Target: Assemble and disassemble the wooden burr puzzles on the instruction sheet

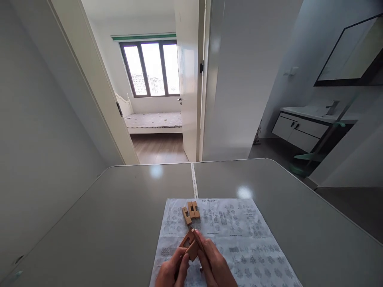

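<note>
Both hands meet over a printed instruction sheet point(239, 239) at the front of the table. My left hand point(170, 271) pinches the lower left of some notched wooden puzzle pieces point(192, 250) joined at an angle. On their right side, my right hand point(214, 259) grips the same pieces, fingers closed along a long edge. How the pieces fit together is partly hidden by the fingers. Just beyond lie three loose notched wooden blocks point(187, 215), two side by side and one slightly tilted to their left. A small dark bit shows under my right hand, too covered to make out.
The grey table point(119, 223) has a pale seam point(194, 179) running away from me and rounded far corners. Past it, a white door point(190, 79) stands open to a room with a bed point(154, 119). A sink cabinet point(302, 127) is at the right.
</note>
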`<move>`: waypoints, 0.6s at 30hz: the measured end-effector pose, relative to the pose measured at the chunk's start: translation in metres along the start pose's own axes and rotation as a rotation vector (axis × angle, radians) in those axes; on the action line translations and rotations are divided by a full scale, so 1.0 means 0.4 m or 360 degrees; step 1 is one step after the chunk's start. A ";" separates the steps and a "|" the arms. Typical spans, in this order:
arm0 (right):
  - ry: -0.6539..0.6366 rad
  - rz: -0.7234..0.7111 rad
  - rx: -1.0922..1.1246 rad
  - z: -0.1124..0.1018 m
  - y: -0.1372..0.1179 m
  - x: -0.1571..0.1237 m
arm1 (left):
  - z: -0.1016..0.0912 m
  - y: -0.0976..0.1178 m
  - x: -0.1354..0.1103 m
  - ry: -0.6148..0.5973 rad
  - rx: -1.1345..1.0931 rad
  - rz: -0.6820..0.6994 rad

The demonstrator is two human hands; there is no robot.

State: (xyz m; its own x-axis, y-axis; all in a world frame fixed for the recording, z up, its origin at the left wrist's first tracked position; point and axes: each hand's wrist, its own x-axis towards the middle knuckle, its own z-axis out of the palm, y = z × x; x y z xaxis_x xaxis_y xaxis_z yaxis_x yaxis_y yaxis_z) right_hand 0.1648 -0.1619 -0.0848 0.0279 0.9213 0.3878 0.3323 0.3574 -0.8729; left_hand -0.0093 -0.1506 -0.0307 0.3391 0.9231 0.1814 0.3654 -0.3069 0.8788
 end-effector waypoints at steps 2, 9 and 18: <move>-0.0027 0.0033 0.0024 -0.009 -0.009 0.000 | 0.002 0.009 -0.001 0.0018 -0.0004 0.0003; -0.0174 0.0095 0.0088 -0.047 -0.066 0.026 | 0.007 0.030 -0.005 0.0057 -0.0003 -0.0064; -0.0120 0.0244 0.0144 -0.039 -0.082 0.012 | 0.009 0.048 -0.007 0.0054 0.0015 -0.0094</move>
State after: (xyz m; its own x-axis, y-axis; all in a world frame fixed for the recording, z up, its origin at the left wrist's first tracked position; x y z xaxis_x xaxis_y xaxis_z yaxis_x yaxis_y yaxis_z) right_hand 0.1686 -0.1716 -0.0499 0.0000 0.9737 0.2278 0.2433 0.2209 -0.9444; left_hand 0.0000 -0.1599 -0.0159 0.2872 0.9470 0.1440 0.3920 -0.2534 0.8844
